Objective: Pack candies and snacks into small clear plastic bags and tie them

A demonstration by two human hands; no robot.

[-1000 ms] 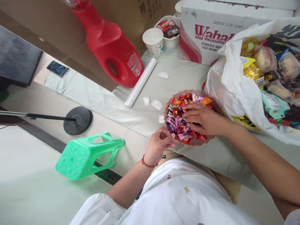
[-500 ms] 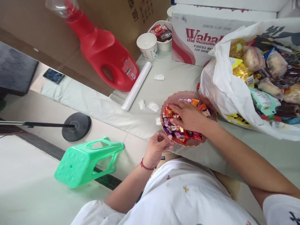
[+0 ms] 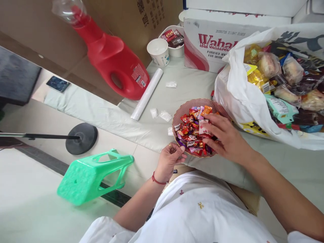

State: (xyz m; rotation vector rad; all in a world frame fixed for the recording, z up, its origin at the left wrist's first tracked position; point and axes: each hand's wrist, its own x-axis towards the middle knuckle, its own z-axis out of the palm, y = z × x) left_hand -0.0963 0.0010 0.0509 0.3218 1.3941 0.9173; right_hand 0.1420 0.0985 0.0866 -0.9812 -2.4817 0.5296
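A pinkish, ribbed glass bowl [image 3: 179, 113] with a gold rim stands near the edge of the covered table. Many small wrapped candies [image 3: 189, 130] in red, purple and orange fill it. My left hand [image 3: 170, 159] pinches the rim at the near left, thumb on top and fingers partly hidden. Over the right side of the bowl, my right hand [image 3: 226, 139] spreads its fingers, the tips touching or just above the candies. A white-and-pink wrapped candy [image 3: 203, 127] lies by those fingertips; no grip on it shows.
Right of the bowl sits a white plastic bag [image 3: 229, 91] of packaged snacks, before a Wahaha carton [image 3: 197, 44]. Farther back are a paper cup [image 3: 158, 52], a white roll [image 3: 147, 94] and a red jug [image 3: 118, 64]. A green stool [image 3: 83, 179] lies on its side lower left.
My right hand has moved right and toward me across the bowl, uncovering candies in its middle. My left hand stays at the rim.
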